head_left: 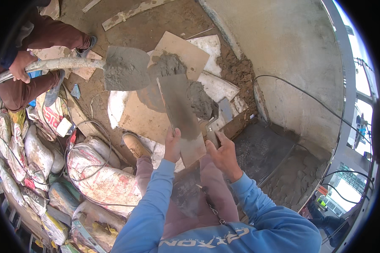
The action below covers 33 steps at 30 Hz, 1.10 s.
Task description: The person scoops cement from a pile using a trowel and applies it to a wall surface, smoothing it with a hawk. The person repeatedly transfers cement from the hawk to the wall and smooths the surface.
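Note:
My left hand (172, 144) is closed on the near left edge of a long flat rectangular tile (178, 105), grey-brown and smeared with mortar. The tile slants away from me over a heap of wet mortar (169, 66). In my right hand (225, 155), fingers wrapped round its handle, is a trowel (211, 128) beside the tile's right edge. A lump of grey mortar (201, 100) lies at the trowel's far end; how much of it sits on the blade is hidden. A co-worker's shovel (126, 69), its blade coated in mortar, reaches in from the left beside the heap.
Mortar-stained boards (137, 114) lie under the heap. Filled sacks (101, 173) and a loose black cable (107, 139) crowd the left. A concrete wall (295, 55) stands at the right, with a dark slab (263, 147) at its foot. The co-worker's hand (20, 65) grips the shovel's shaft.

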{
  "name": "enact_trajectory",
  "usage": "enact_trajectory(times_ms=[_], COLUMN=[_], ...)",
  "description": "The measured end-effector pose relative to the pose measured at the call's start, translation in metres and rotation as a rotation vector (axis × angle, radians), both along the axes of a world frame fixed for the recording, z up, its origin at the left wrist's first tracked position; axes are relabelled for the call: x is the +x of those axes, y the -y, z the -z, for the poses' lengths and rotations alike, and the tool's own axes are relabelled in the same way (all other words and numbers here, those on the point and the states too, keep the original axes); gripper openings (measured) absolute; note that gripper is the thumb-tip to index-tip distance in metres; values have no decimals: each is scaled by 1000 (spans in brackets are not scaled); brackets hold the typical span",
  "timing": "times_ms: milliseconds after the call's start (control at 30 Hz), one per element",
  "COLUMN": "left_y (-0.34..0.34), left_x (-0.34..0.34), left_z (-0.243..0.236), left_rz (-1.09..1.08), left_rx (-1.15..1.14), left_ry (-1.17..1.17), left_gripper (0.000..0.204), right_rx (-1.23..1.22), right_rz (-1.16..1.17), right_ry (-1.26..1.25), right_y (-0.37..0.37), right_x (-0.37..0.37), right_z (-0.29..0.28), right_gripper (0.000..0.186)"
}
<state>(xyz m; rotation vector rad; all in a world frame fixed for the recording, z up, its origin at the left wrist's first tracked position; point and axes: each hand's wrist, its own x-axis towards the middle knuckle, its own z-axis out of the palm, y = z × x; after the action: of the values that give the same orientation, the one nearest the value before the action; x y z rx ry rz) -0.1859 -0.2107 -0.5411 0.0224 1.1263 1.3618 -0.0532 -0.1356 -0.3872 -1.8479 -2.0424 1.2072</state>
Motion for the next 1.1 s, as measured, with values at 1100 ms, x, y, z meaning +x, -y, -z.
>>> enact_trajectory(times_ms=[1100], left_y=[-5], left_x=[-32], left_z=[-541], left_rz=[392], left_rx=[425], left_ry=[224], left_gripper=[49], right_rx=[1263], right_rz=[-598], right_ry=[-239], right_y=[-66], right_x=[119], right_z=[-371], right_gripper=[40])
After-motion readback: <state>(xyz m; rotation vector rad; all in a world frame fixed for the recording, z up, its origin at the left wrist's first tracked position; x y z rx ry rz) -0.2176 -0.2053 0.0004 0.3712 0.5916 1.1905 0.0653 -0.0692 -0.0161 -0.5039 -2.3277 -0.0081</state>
